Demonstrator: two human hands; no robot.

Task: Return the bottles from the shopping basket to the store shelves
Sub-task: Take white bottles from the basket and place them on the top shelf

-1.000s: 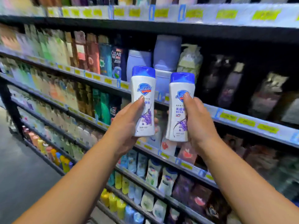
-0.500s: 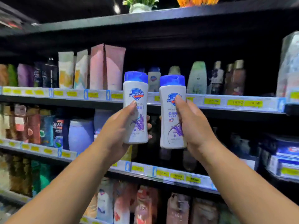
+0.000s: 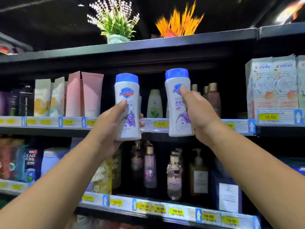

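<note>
Fingers [image 3: 141, 120] round both bottles [image 3: 127, 90] — prob. snug

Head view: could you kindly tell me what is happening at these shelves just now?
A person faces the black store shelves with both arms raised. The left grip holds a white plastic bottle with a blue cap and a lavender picture on its label; the right grip holds its twin slightly higher. Both bottles are upright in front of the yellow price tags, on either side of a pale green bottle. Neither is on the shelf yet.
</note>
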